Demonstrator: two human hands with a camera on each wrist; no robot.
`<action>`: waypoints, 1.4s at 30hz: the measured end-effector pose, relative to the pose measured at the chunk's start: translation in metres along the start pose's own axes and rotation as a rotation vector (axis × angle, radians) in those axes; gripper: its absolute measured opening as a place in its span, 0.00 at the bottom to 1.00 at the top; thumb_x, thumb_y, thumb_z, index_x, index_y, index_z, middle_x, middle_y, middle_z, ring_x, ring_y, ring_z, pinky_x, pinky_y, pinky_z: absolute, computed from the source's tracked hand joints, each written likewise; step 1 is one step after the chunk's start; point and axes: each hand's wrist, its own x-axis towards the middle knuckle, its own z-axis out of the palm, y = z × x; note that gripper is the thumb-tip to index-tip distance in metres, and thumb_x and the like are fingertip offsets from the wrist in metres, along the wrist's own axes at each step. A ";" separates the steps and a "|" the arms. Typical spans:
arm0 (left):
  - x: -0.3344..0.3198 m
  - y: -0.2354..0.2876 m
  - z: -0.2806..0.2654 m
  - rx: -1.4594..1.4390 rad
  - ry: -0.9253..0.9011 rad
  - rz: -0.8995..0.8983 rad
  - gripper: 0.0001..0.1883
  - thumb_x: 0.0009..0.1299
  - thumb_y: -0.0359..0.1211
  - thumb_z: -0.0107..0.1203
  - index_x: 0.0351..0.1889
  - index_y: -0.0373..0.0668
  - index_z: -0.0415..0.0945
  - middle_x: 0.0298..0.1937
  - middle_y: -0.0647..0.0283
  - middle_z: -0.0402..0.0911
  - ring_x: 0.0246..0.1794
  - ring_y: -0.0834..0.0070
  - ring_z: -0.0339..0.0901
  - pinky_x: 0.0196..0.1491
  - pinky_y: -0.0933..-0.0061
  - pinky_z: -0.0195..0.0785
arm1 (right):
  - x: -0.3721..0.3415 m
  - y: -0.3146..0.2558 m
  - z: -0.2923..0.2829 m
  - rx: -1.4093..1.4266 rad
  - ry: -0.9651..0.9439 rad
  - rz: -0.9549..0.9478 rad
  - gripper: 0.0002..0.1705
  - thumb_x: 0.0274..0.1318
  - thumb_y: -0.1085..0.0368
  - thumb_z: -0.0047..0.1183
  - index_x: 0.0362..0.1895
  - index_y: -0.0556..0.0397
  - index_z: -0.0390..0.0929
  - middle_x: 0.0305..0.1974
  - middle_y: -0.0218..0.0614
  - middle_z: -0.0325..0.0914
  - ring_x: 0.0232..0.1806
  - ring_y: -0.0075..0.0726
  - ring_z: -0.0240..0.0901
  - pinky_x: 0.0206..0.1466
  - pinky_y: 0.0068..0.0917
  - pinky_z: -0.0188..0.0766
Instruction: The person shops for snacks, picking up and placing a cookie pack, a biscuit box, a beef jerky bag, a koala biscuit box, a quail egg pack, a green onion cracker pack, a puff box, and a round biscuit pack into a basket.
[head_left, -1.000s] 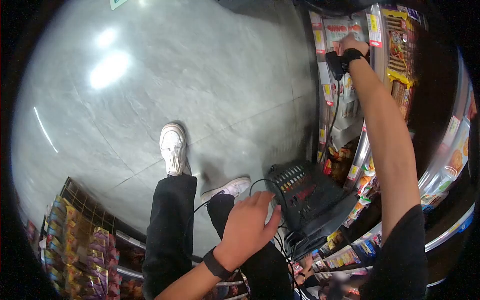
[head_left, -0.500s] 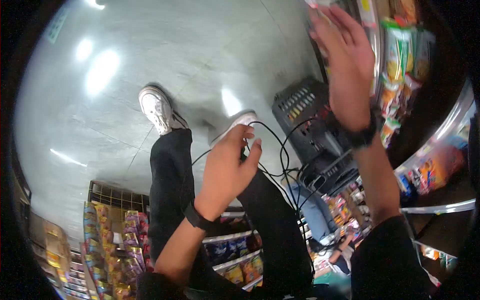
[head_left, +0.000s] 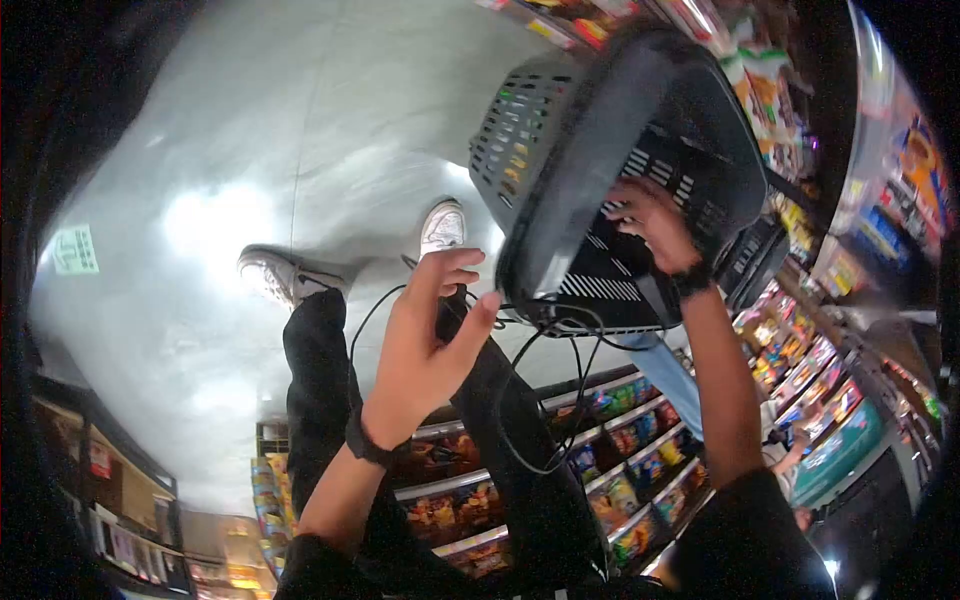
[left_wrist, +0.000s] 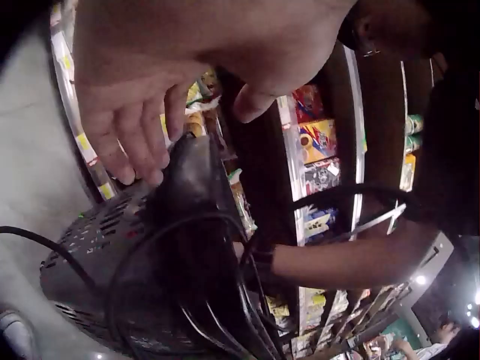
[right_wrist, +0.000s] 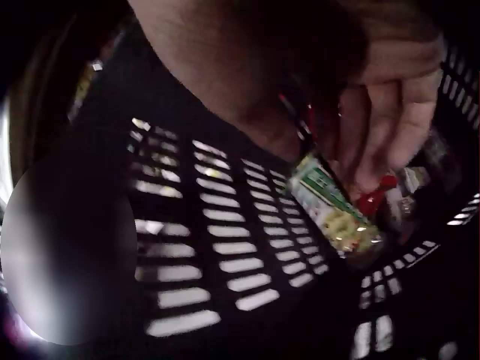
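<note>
A black slotted shopping basket [head_left: 560,180] stands open-mouthed at my right side, large in the head view. My right hand [head_left: 655,225] is inside it, fingers bent downward. Under that hand in the right wrist view lie a green-and-yellow snack packet [right_wrist: 334,206] and a red packet [right_wrist: 371,199], overlapped by the fingers. I cannot tell whether the hand grips either one. My left hand [head_left: 420,345] hangs just left of the basket's rim with fingers spread and nothing in them. In the left wrist view its fingertips [left_wrist: 154,176] overlap the basket's edge.
Black cables [head_left: 535,400] loop from my left side across the basket's front. Shelves of snack packets [head_left: 770,95] line the right side, and more stocked shelves [head_left: 620,480] stand below. A person in light blue trousers [head_left: 670,380] is behind the basket. My shoe [head_left: 443,228] is nearby.
My right hand has come away from the shelf, passed over the basket and gone down inside it. The view has turned and the basket appears larger. The left hand stays raised with its fingers spread.
</note>
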 end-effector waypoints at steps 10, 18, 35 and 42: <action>0.011 -0.018 0.054 0.370 0.057 0.178 0.24 0.62 0.27 0.68 0.54 0.35 0.72 0.49 0.55 0.75 0.40 0.69 0.78 0.45 0.72 0.72 | 0.177 0.104 0.079 -0.779 -0.249 -0.252 0.24 0.60 0.50 0.59 0.56 0.49 0.78 0.49 0.40 0.82 0.44 0.41 0.81 0.51 0.39 0.77; 0.010 -0.022 0.052 0.372 -0.011 0.144 0.24 0.61 0.27 0.70 0.53 0.36 0.73 0.45 0.56 0.76 0.38 0.71 0.78 0.43 0.73 0.72 | 0.188 0.119 0.127 -1.017 -0.053 -0.451 0.21 0.59 0.51 0.58 0.50 0.51 0.81 0.46 0.42 0.83 0.44 0.46 0.82 0.48 0.43 0.78; -0.038 0.069 0.060 0.355 -0.210 -0.130 0.30 0.72 0.45 0.64 0.60 0.30 0.69 0.50 0.54 0.82 0.51 0.68 0.80 0.50 0.70 0.73 | -0.229 0.041 -0.031 -0.785 0.508 -0.661 0.34 0.41 0.57 0.70 0.57 0.49 0.76 0.53 0.39 0.78 0.58 0.47 0.74 0.71 0.51 0.60; -0.158 0.219 0.060 -0.093 -0.477 -0.269 0.33 0.69 0.46 0.66 0.64 0.32 0.70 0.53 0.58 0.82 0.55 0.74 0.77 0.57 0.74 0.69 | -0.461 0.002 -0.055 -0.516 0.375 -0.916 0.39 0.34 0.63 0.74 0.59 0.45 0.78 0.53 0.35 0.76 0.63 0.44 0.71 0.78 0.60 0.47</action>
